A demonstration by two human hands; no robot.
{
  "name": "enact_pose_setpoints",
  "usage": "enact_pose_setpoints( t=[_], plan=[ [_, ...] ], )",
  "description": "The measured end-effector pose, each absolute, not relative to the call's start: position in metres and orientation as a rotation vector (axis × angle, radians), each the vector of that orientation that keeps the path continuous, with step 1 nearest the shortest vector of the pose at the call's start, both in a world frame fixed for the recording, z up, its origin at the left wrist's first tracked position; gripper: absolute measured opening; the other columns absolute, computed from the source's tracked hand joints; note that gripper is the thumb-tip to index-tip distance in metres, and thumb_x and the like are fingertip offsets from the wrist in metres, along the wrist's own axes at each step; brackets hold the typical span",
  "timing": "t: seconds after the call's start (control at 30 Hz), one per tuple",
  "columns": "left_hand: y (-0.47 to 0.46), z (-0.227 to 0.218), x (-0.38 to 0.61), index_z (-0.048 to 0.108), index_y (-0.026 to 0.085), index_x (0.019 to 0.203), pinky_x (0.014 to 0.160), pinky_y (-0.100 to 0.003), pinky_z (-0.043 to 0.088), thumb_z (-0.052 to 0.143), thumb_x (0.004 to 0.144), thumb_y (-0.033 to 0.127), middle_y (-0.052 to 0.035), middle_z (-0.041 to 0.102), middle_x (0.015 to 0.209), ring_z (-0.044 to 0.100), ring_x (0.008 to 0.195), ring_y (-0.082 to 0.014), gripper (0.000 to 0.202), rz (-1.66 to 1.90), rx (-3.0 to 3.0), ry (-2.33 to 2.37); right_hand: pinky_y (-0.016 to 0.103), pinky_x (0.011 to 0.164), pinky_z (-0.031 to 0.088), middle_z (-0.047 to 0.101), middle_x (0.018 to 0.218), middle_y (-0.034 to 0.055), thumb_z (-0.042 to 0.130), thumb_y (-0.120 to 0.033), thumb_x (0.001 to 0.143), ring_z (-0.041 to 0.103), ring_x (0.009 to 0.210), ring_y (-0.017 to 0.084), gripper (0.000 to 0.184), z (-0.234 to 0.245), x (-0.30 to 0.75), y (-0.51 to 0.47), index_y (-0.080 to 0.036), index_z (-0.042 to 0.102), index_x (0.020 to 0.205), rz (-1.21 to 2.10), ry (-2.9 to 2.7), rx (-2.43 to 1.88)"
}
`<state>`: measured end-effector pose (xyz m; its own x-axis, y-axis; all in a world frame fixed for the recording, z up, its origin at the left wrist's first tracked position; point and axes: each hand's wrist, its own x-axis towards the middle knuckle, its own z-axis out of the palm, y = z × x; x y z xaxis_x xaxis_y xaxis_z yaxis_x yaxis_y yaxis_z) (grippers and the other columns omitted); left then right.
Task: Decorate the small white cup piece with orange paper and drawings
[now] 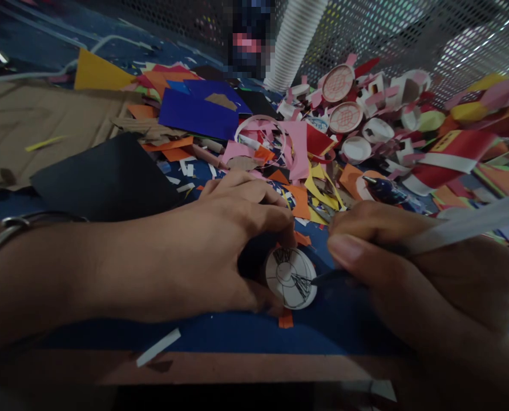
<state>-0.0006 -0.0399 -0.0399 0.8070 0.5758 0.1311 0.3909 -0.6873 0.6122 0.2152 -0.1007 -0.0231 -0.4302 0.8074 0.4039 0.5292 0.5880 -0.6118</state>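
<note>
Near the front of the blue table lies a small white round paper piece, its face marked with black curved lines and two scribbled-in wedges. Orange paper tabs stick out at its edge. My left hand is curled around its left side, thumb and fingers gripping the rim. In my right hand is a pen with a pale barrel and dark tip. That tip meets the lower right wedge of the drawing. The far side of the round piece is partly behind my left fingers.
Behind my hands spread paper scraps, blue sheets and a black sheet. Several small white cups with pink tabs are heaped at the back right. Another pen lies beyond my right hand. Cardboard sits left; perforated mesh stands behind.
</note>
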Motion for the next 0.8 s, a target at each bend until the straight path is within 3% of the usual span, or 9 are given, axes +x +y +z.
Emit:
enact_pose_setpoints(
  t=[0.23, 0.33, 0.53, 0.8],
  plan=[
    [-0.0405, -0.0368, 0.0000, 0.076, 0.028, 0.100, 0.103, -0.056, 0.046, 0.089, 0.071, 0.036, -0.0062, 0.058, 0.115, 0.047, 0.122, -0.0345, 0.033, 0.383, 2.378, 0.751, 0.029, 0.045, 0.039, 0.060, 0.066, -0.0001, 0.054, -0.009, 0.094, 0.054, 0.054, 0.012, 0.025, -0.0236, 0.2140, -0.1010, -0.024, 0.054, 0.074, 0.483, -2.159, -1.049],
    [-0.0405, -0.0361, -0.0003, 0.076, 0.027, 0.100, 0.098, -0.055, 0.049, 0.087, 0.073, 0.032, -0.0069, 0.058, 0.114, 0.049, 0.119, -0.0343, 0.030, 0.371, 2.369, 0.729, 0.027, 0.045, 0.039, 0.061, 0.066, 0.0002, 0.054, -0.009, 0.094, 0.055, 0.054, 0.011, 0.023, -0.0223, 0.2146, -0.1008, -0.023, 0.057, 0.076, 0.467, -2.172, -1.030],
    [-0.0400, -0.0381, -0.0016, 0.076, 0.029, 0.101, 0.103, -0.050, 0.046, 0.092, 0.069, 0.039, -0.0035, 0.057, 0.113, 0.048, 0.120, -0.0314, 0.038, 0.395, 2.357, 0.739, 0.023, 0.046, 0.041, 0.055, 0.061, -0.0032, 0.055, -0.008, 0.093, 0.048, 0.049, 0.007, 0.024, -0.0207, 0.2141, -0.1007, -0.021, 0.055, 0.073, 0.421, -2.172, -1.030],
    [-0.0394, -0.0381, -0.0019, 0.076, 0.029, 0.103, 0.106, -0.052, 0.045, 0.090, 0.070, 0.042, -0.0035, 0.057, 0.114, 0.047, 0.122, -0.0321, 0.038, 0.369, 2.375, 0.721, 0.023, 0.043, 0.039, 0.056, 0.060, -0.0022, 0.055, -0.007, 0.092, 0.049, 0.048, 0.007, 0.024, -0.0212, 0.2138, -0.0988, -0.021, 0.054, 0.072, 0.413, -2.192, -1.001]
  ],
)
